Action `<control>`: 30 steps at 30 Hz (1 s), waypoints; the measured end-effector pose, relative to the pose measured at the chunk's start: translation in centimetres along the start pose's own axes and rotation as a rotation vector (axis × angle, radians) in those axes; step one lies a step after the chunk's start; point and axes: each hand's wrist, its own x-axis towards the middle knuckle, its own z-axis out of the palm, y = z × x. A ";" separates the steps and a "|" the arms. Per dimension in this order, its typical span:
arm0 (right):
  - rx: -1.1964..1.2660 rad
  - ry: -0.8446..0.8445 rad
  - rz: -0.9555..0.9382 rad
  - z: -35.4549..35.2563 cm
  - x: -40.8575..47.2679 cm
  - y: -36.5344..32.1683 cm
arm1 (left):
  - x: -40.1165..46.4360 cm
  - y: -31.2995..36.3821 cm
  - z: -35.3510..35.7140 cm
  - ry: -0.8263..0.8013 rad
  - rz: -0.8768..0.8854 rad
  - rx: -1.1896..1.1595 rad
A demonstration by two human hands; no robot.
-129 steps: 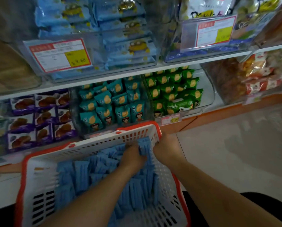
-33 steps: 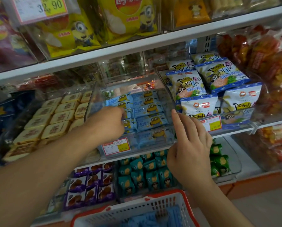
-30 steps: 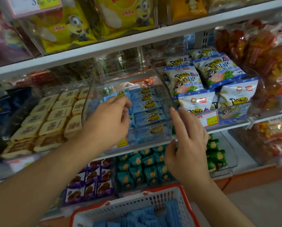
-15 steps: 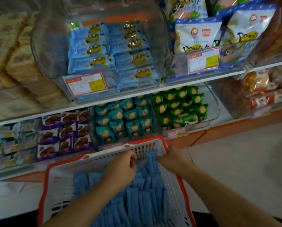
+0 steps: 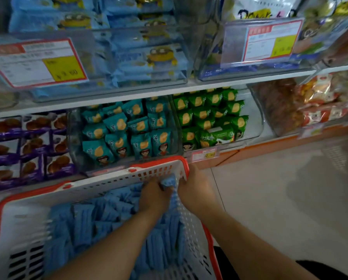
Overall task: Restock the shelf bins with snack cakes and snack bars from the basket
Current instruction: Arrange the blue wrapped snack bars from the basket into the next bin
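Observation:
A white basket with a red rim (image 5: 100, 184) stands in front of the shelves, packed with several blue snack packs (image 5: 92, 221). Both hands are at its far right corner. My left hand (image 5: 154, 199) is inside the basket, fingers curled around the top of some blue packs. My right hand (image 5: 197, 190) closes on the same bunch of packs from the right, beside the basket's corner. Above, on the upper shelf, a clear bin (image 5: 108, 57) holds matching blue packs with a yellow cartoon figure.
The lower shelf carries purple cake packs (image 5: 28, 146), teal packs (image 5: 128, 134) and green packs (image 5: 207, 116) in clear bins. A bin of white and blue bags (image 5: 260, 37) sits upper right, red snack bags (image 5: 320, 102) at right. Pale floor tiles (image 5: 280, 199) lie to the right.
A second ago both hands were up at the blue-pack bin on the upper shelf. They have come down into the basket and now grip a bunch of blue packs at its far right corner.

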 end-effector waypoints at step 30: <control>1.156 -0.594 -0.313 -9.8 -9.8 -13.3 | -21.5 10.7 -24.9 0.165 0.503 -0.224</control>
